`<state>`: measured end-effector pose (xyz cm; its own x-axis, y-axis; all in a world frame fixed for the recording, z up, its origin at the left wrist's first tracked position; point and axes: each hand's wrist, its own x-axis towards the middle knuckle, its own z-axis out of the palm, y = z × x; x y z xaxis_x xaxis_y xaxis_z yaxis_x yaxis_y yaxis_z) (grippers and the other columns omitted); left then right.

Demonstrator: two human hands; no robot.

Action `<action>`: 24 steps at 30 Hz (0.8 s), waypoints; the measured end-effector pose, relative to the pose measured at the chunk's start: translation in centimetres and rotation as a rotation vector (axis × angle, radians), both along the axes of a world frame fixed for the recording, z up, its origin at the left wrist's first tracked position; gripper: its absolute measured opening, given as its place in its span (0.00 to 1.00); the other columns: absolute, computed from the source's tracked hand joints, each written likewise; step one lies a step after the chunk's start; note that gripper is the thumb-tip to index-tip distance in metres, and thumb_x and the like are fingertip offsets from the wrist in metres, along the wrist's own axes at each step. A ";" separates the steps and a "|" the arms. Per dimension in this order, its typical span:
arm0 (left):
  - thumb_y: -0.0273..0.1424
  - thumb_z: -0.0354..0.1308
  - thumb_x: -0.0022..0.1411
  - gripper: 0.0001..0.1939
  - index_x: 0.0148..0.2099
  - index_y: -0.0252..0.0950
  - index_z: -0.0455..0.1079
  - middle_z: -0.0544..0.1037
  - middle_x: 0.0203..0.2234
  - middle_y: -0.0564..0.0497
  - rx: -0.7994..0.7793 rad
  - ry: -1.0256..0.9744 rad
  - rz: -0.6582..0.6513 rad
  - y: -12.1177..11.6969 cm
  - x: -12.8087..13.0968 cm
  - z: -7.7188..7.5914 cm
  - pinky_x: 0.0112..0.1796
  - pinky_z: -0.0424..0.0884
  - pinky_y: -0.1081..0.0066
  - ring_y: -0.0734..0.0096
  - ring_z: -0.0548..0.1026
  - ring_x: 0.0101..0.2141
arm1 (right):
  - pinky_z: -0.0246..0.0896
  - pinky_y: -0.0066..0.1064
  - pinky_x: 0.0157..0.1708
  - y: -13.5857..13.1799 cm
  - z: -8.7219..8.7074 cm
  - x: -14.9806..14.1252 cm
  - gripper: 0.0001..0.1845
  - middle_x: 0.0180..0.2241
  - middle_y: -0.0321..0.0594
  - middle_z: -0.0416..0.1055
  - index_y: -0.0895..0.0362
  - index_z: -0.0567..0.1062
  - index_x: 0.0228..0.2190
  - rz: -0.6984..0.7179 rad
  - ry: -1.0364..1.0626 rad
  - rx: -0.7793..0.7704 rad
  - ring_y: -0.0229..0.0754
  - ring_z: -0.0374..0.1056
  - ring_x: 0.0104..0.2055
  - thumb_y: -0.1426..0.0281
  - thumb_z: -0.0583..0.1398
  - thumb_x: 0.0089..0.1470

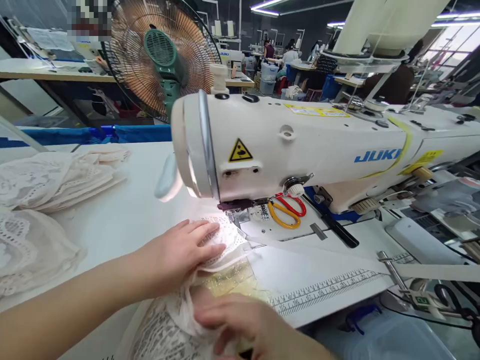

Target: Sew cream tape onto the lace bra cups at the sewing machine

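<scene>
White lace fabric (225,245) lies at the needle area of a white sewing machine (262,150) and trails down toward the table's front edge. My left hand (183,250) rests flat on it, fingers stretched out, just left of the presser foot. Lower down, my right hand (247,320) is slightly blurred, its fingers curled around a gathered part of the same fabric. A narrow white strip (318,255) runs from the right across the table to the foot. Scissors with red and orange handles (284,216) lie under the machine arm.
Layered lace pieces (56,180) are stacked on the left of the table. Behind the machine stands a large fan (165,50). A black-handled tool (333,225) lies right of the scissors. A printed ruler (322,290) follows the front edge. Other people and sewing stations are farther back.
</scene>
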<state>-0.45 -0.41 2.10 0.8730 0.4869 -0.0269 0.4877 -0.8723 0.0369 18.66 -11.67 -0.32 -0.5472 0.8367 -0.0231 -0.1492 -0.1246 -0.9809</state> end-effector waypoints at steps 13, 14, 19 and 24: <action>0.27 0.50 0.59 0.17 0.51 0.33 0.65 0.75 0.42 0.42 -0.043 -0.484 -0.003 -5.3 1.3 -2.6 0.56 0.61 0.53 0.60 0.72 0.43 | 0.54 0.30 0.28 5.5 -0.5 4.7 0.09 0.36 0.38 0.74 0.56 0.75 0.30 -0.240 -1.140 1.324 0.41 0.61 0.32 0.77 0.56 0.53; 0.27 0.51 0.59 0.20 0.54 0.33 0.63 0.75 0.40 0.43 -0.013 -0.459 -0.014 -5.0 1.3 -2.9 0.55 0.62 0.51 0.59 0.72 0.41 | 0.53 0.30 0.28 5.5 -0.4 4.6 0.09 0.33 0.37 0.74 0.57 0.74 0.27 -0.225 -1.110 1.338 0.40 0.60 0.31 0.77 0.56 0.54; 0.25 0.42 0.67 0.17 0.42 0.39 0.73 0.72 0.25 0.50 0.117 -0.398 -0.158 -2.9 1.6 -2.6 0.42 0.68 0.58 0.68 0.65 0.26 | 0.53 0.29 0.29 5.3 -0.8 4.5 0.12 0.29 0.38 0.73 0.57 0.73 0.25 -0.234 -0.929 1.309 0.40 0.59 0.31 0.74 0.54 0.59; 0.28 0.43 0.69 0.18 0.41 0.42 0.76 0.72 0.27 0.48 0.131 -0.372 -0.199 -1.0 1.5 -2.0 0.35 0.65 0.65 0.67 0.64 0.28 | 0.55 0.30 0.29 5.3 -1.0 3.8 0.13 0.29 0.39 0.74 0.57 0.75 0.27 -0.245 -0.926 1.247 0.40 0.60 0.31 0.72 0.53 0.60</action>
<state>1.02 -1.37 0.13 0.8888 0.2870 0.3575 0.2843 -0.9568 0.0611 22.44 -6.40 -1.32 -0.5884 0.6467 0.4853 0.6442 0.7377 -0.2020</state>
